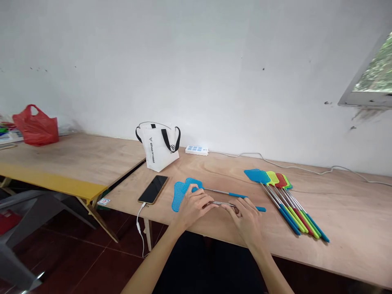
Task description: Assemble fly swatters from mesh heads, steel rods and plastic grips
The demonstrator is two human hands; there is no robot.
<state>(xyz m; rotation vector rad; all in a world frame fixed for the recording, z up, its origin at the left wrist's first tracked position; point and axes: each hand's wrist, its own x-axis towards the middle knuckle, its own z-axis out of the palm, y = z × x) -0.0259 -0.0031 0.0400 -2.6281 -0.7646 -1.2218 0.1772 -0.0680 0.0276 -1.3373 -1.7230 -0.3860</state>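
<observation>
A blue fly swatter (177, 197) with a thin metal rod lies crosswise at the table's front, its perforated head to the left. My left hand (197, 204) is closed round its rod near the head. Farther right, my right hand (245, 214) is closed on the same rod beside the blue handle (261, 209), which sticks out past the fingers. Just behind it lies a second blue fly swatter (237, 195), its head partly covered by my left hand. Several fly swatters (286, 204) in blue, yellow-green, red and green lie overlapping to the right.
A phone (153, 189) with a white charging cable (138, 224) lies left of my hands. Behind it stand a white bag (159, 149) with black handles and a power strip (197, 150) by the wall. A red plastic bag (36, 126) sits on the neighbouring table (76, 151).
</observation>
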